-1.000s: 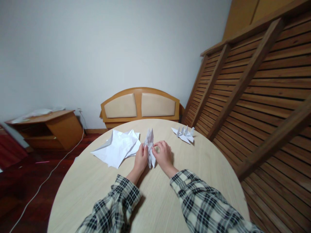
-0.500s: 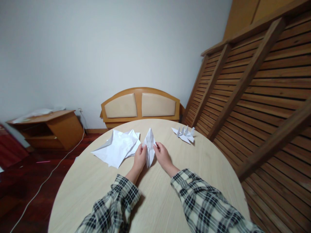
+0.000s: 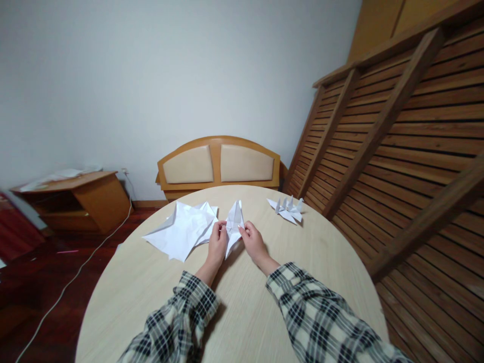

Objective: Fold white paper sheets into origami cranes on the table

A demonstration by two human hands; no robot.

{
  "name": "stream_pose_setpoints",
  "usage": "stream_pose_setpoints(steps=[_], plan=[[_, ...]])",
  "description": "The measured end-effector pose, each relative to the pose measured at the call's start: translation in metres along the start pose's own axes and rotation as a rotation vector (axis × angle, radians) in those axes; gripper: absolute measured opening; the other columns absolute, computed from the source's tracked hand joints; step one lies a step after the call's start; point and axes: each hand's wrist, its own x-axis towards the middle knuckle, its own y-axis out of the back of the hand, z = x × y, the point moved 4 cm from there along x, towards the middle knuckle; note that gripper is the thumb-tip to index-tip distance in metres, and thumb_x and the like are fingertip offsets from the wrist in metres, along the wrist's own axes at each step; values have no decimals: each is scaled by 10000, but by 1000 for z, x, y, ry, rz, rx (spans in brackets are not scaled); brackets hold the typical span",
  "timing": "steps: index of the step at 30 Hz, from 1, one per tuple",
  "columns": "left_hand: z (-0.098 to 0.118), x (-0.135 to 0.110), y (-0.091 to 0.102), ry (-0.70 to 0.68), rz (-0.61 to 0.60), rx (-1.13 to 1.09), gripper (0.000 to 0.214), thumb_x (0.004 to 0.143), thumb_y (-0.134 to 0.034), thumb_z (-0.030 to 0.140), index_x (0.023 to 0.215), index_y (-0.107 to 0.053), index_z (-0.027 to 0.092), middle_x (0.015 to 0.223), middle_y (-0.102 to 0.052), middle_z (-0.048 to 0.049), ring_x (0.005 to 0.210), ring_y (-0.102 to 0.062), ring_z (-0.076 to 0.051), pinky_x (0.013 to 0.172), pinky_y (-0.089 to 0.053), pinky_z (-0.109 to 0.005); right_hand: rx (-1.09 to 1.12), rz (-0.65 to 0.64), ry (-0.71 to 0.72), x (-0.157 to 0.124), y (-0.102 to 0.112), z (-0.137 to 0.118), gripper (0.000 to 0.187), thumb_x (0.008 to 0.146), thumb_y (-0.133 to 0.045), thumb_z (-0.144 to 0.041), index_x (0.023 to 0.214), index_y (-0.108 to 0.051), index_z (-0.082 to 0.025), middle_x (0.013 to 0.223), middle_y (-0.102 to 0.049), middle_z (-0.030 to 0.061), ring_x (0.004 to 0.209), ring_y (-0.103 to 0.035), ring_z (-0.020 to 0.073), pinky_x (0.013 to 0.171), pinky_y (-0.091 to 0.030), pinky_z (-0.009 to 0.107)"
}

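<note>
Left hand (image 3: 217,244) and right hand (image 3: 254,243), both nearly closed, pinch opposite sides of folded paper (image 3: 235,218), just below frame centre, over bench (image 3: 321,267). Judged mid-fold; next crease likely needs aligned edges.

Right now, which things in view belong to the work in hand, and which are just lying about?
Likely in the work:
folded paper, held by left hand and right hand
loose sheets
folded pieces
table

Apparently not:
cabinet
cable
headboard
slatted panel
</note>
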Motion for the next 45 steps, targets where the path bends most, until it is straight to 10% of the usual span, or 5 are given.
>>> stream_pose_setpoints(steps=[27,45], plan=[[-7,-4,-2,-153,-64,71,294,863,-560,315,1104,-651,172,1126,-676,-112,1072,-608,-248,978,-439,-398,131,10,-93,7,0,15,333,843,-511,-535,698,-429,-247,618,-529,-30,587,-544,168,540,-431,264],[1,-1,11,24,125,46,269,806,-616,466,832,-578,201,647,-531,25,565,-472,-162,553,-375,-268,50,-26,8,-1,-2,4,246,907,-494,-441,897,-590,-215,653,-568,-11,611,-550,176,559,-430,266]])
